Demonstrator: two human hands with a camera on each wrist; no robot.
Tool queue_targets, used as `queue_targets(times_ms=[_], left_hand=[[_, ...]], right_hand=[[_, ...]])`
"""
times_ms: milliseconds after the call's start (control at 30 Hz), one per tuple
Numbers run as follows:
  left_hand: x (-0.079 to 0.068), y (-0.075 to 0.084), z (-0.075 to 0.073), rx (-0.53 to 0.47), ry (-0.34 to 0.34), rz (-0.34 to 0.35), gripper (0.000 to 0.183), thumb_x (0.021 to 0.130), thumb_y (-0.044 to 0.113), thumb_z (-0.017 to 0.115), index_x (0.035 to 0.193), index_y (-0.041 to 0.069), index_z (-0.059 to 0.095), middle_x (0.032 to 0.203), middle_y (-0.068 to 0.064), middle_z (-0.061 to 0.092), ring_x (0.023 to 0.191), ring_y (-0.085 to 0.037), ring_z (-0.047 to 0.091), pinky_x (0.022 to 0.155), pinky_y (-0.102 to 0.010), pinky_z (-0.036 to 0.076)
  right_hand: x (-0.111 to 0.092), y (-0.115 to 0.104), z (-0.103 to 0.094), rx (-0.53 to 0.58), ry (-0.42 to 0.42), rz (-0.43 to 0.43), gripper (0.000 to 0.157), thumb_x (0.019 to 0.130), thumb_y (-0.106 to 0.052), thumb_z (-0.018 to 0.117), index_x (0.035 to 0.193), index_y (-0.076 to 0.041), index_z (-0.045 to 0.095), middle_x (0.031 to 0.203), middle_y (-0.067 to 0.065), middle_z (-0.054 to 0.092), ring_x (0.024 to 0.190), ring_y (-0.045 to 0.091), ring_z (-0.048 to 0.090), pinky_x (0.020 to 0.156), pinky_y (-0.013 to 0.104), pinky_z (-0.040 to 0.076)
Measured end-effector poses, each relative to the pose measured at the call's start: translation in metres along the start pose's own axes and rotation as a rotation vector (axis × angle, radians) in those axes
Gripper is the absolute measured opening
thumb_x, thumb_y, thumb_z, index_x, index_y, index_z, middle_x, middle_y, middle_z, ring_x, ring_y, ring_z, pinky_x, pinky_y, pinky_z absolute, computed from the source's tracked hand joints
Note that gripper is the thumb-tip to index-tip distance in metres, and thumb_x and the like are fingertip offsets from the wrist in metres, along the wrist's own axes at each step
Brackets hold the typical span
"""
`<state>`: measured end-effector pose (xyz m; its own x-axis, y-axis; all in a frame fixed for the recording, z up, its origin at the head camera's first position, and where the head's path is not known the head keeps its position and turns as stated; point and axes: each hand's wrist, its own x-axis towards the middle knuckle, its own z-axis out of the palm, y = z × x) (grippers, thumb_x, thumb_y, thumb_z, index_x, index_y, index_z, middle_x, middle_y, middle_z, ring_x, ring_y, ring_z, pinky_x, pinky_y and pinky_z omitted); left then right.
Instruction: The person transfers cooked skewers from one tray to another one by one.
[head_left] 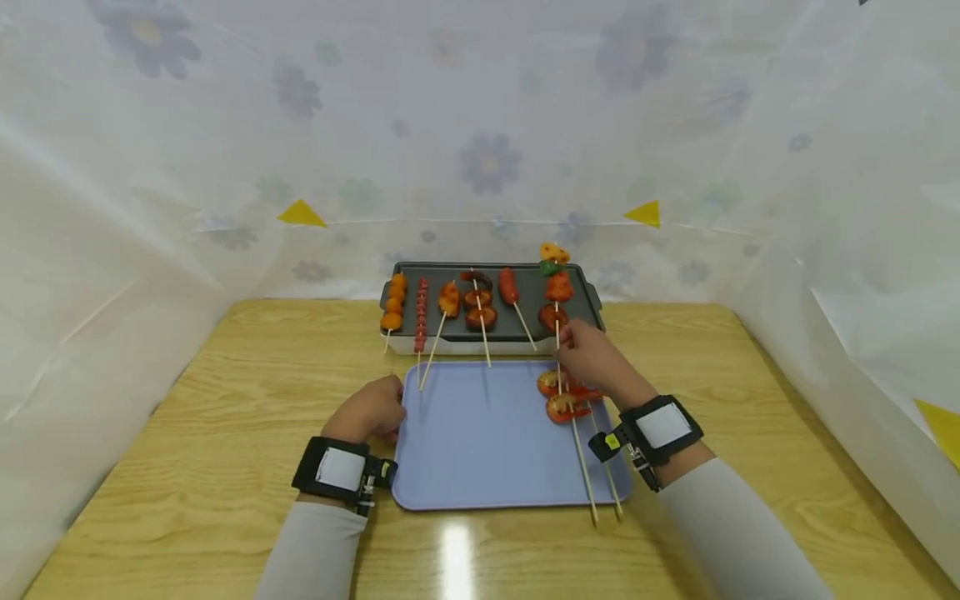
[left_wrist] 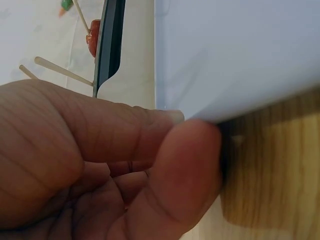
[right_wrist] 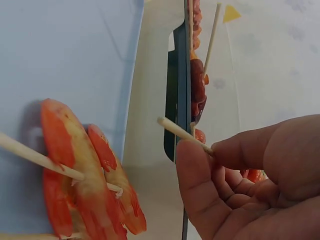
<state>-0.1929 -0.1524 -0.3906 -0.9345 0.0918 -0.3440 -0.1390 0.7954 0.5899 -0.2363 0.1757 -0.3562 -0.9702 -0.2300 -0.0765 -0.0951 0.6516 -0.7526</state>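
My left hand (head_left: 375,408) pinches the left edge of a pale blue tray (head_left: 480,450) between thumb and finger; the left wrist view shows this grip close up. With thumb and fingertip, my right hand (head_left: 600,360) pinches the wooden stick of a mixed skewer (head_left: 558,287), whose yellow, green and orange-red pieces and round brown slice are over the right end of a dark grill plate (head_left: 525,325). Two shrimp skewers (head_left: 567,408) lie at the tray's right side, below that hand, their sticks reaching past its front edge. The right wrist view shows the shrimp (right_wrist: 82,175) up close.
On the grill are an orange-ball skewer (head_left: 393,304), a thin red skewer (head_left: 421,317), a browned-piece skewer (head_left: 447,300), a round-slice skewer (head_left: 480,312) and a sausage skewer (head_left: 508,285). Several sticks overhang its front. A wooden table (head_left: 247,400) bears everything; sheeting surrounds it.
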Motion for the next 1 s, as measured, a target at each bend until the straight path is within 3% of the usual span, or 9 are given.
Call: queue_targets(times_ms=[167, 400, 733, 1000], left_hand=[[0.002, -0.002, -0.001, 0.004, -0.002, -0.003, 0.027, 0.084, -0.006, 0.055, 0.111, -0.005, 0.056, 0.087, -0.014, 0.059, 0.063, -0.023, 0.062, 0.054, -0.030, 0.052], [0.001, -0.001, 0.000, 0.003, 0.004, -0.007, 0.026, 0.084, -0.006, 0.055, 0.110, -0.006, 0.056, 0.088, -0.015, 0.059, 0.063, -0.023, 0.062, 0.053, -0.030, 0.052], [0.002, -0.001, 0.001, -0.012, -0.006, -0.002, 0.023, 0.084, -0.006, 0.055, 0.108, -0.005, 0.055, 0.086, -0.015, 0.059, 0.062, -0.023, 0.062, 0.053, -0.030, 0.052], [-0.001, 0.000, 0.000, 0.000, -0.001, 0.008, 0.026, 0.085, -0.006, 0.055, 0.110, -0.006, 0.056, 0.087, -0.014, 0.059, 0.063, -0.023, 0.062, 0.054, -0.030, 0.052]], right_hand=[[-0.014, 0.001, 0.001, 0.021, 0.018, -0.032, 0.012, 0.099, -0.009, 0.048, 0.107, 0.000, 0.044, 0.080, 0.013, 0.052, 0.062, 0.032, 0.055, 0.053, 0.035, 0.040], [-0.034, 0.005, 0.003, -0.023, 0.013, -0.059, 0.010, 0.097, -0.008, 0.052, 0.102, -0.002, 0.047, 0.073, 0.009, 0.050, 0.056, 0.020, 0.047, 0.051, 0.033, 0.038], [-0.066, 0.011, 0.012, -0.064, -0.023, 0.003, 0.009, 0.094, -0.003, 0.055, 0.100, 0.001, 0.049, 0.072, 0.008, 0.054, 0.058, 0.020, 0.058, 0.052, 0.034, 0.048], [-0.087, 0.020, 0.023, -0.077, -0.037, 0.039, 0.007, 0.092, -0.002, 0.055, 0.096, -0.003, 0.049, 0.070, 0.007, 0.052, 0.056, 0.020, 0.057, 0.050, 0.033, 0.047]])
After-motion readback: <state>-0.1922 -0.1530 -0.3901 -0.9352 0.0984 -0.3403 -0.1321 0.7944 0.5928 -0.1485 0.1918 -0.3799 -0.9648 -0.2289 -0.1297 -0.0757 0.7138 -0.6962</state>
